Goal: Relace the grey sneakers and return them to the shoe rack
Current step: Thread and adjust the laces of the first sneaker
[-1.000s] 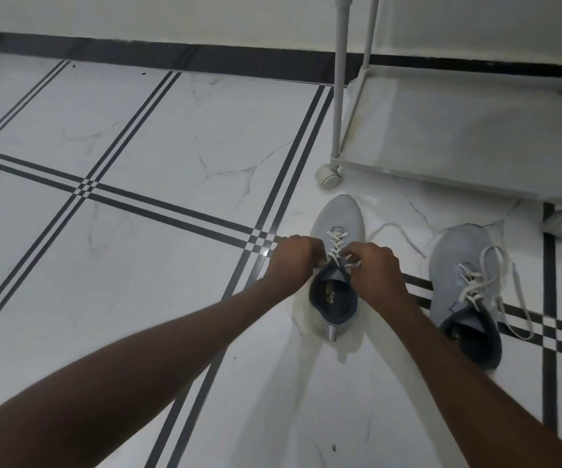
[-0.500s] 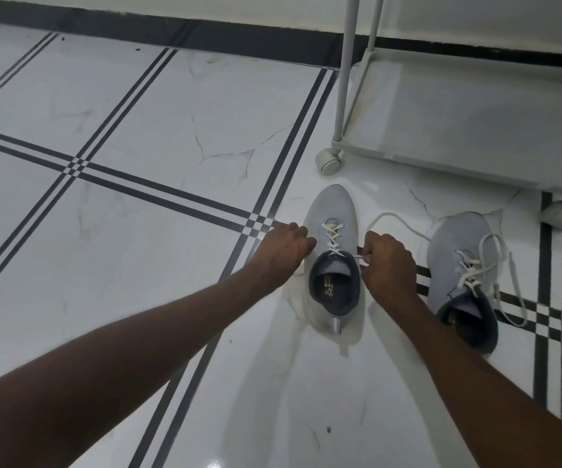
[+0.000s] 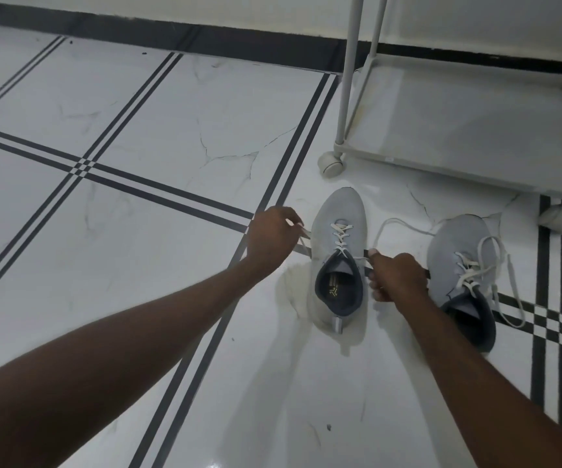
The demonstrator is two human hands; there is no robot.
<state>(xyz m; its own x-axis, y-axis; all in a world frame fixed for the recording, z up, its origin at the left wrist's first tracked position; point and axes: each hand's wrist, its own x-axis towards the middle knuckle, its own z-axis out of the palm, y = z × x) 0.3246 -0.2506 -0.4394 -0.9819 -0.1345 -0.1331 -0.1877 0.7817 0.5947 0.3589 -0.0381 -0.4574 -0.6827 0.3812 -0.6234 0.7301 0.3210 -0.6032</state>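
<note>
A grey sneaker (image 3: 340,211) stands on the floor, toe pointing away, with a white lace (image 3: 342,236) crossed through its eyelets. My left hand (image 3: 272,236) pinches the lace's left end out to the shoe's left. My right hand (image 3: 397,276) grips the right end beside the collar; that strand loops away over the floor. The second grey sneaker (image 3: 462,251) lies to the right, its white lace (image 3: 495,265) loose and trailing. The white shoe rack (image 3: 458,163) stands behind, its bottom shelf bare.
The floor (image 3: 137,130) is glossy white marble tile with black stripe bands. The rack rolls on castors (image 3: 330,165), one just beyond the left sneaker's toe, another (image 3: 559,219) at the right. A dark skirting strip (image 3: 205,38) runs along the wall.
Both hands have drawn apart from over the sneaker's tongue, pulling the lace ends outward to either side. The view has shifted slightly closer.
</note>
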